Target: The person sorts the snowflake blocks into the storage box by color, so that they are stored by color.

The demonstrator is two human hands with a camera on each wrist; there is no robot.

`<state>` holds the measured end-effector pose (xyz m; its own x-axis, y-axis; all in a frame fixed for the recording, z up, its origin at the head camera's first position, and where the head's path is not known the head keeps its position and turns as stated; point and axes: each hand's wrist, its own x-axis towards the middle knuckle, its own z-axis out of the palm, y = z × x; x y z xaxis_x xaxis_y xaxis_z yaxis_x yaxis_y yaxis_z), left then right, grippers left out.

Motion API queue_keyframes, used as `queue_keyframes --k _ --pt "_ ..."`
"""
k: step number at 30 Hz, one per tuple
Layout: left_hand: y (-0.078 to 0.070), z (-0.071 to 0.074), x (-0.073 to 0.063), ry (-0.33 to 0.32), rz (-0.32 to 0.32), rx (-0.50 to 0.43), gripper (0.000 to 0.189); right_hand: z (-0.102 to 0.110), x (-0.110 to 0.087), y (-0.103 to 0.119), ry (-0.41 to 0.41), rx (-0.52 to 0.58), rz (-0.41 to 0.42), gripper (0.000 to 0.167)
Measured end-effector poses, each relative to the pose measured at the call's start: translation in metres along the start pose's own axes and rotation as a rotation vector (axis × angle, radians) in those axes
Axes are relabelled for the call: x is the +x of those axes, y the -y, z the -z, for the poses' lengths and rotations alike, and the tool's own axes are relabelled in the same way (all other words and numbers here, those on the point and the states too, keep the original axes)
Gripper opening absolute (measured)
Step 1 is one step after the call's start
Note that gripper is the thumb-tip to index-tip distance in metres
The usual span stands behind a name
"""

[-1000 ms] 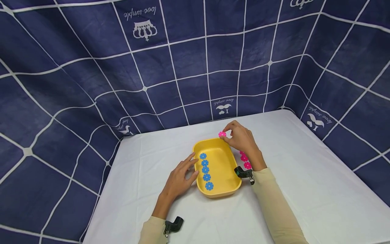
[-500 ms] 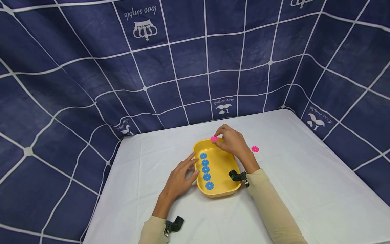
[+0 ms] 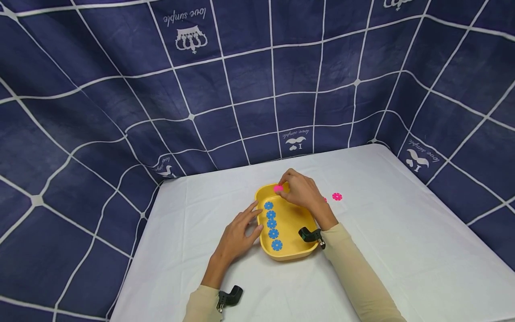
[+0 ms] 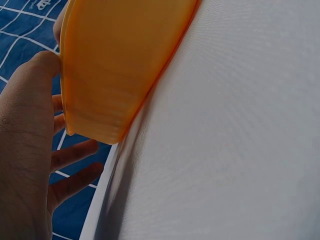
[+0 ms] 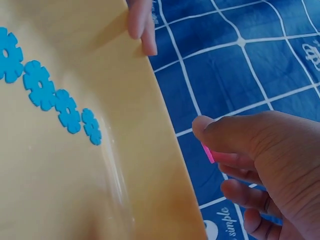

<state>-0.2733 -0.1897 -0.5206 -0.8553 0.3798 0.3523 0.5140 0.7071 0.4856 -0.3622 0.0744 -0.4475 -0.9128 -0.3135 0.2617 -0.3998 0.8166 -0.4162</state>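
Note:
My right hand (image 3: 301, 192) pinches a pink snowflake disc (image 3: 277, 189) between thumb and fingertips, over the far end of a yellow tray (image 3: 291, 223). Only a thin edge of that pink disc (image 5: 208, 154) shows in the right wrist view, under the thumb. Along the tray's left side lies a row of several blue snowflake discs (image 3: 272, 223). My left hand (image 3: 237, 235) stays at the tray's left rim, fingers spread and relaxed. Its thumb and fingertips meet the rim of the orange-looking tray (image 4: 115, 60) in the left wrist view.
One loose pink disc (image 3: 337, 197) lies on the white tablecloth (image 3: 382, 214) right of the tray. Another pink disc (image 3: 324, 200) peeks out from behind the right wrist. A dark blue curtain (image 3: 249, 89) with white lines rises behind the table and along its sides.
My right hand has carried the pink disc left and down, from beyond the tray's far right corner to over its far end. Loose pink discs came into view. The left hand is unmoved.

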Motion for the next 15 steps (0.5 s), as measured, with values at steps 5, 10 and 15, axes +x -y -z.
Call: queue_keyframes --k 5,10,15 --pt "0.0 -0.001 -0.001 0.006 0.012 -0.001 0.055 -0.007 0.002 -0.002 0.027 -0.007 -0.003 0.034" --pt "0.002 -0.001 0.0 -0.002 0.0 0.003 0.054 -0.012 0.004 -0.004 0.052 -0.006 -0.006 0.035" --pt "0.002 -0.001 0.0 -0.002 -0.001 0.005 0.053 -0.015 0.005 -0.004 0.079 -0.002 -0.015 0.036"
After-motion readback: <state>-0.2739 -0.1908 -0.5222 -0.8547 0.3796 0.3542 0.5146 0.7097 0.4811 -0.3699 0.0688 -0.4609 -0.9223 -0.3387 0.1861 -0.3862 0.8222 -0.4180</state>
